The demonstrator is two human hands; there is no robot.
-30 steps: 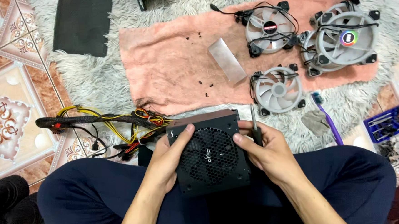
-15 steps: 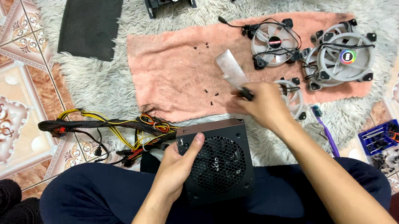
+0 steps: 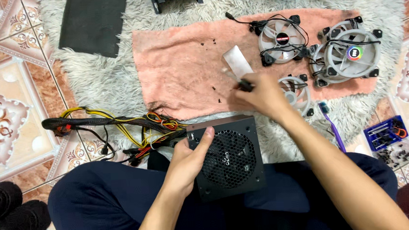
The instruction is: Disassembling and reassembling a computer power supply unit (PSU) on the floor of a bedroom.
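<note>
Black power supply [image 3: 227,158] steadier on lap, right hand [image 3: 259,94] farther over towel [image 3: 183,69].

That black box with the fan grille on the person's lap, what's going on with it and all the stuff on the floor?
A person sits on the floor with a black power supply box resting on their lap, and their left hand grips its left edge. Their right hand reaches out over the pink towel, holding a small dark tool near a clear plastic piece. Three round computer fans lie on the towel, along with scattered tiny screws. The box's bundle of coloured cables trails off to the left.
</note>
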